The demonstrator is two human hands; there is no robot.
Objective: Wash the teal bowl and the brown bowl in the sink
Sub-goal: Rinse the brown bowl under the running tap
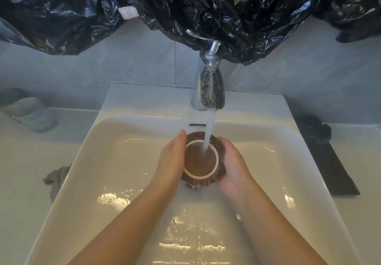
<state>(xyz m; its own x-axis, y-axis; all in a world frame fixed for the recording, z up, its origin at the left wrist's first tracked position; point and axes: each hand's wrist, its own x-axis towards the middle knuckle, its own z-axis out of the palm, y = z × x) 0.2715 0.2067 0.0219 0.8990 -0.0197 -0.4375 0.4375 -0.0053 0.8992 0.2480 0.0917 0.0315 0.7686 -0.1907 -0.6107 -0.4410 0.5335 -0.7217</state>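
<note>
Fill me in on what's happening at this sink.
A person is rinsing the brown bowl, which is turned bottom up over the white sink. Water runs from the tap onto the bowl's base. The left hand presses against the bowl's left side, and the right hand cups its right side. The teal bowl is not in view. A grey cloth lies on the counter to the left.
</note>
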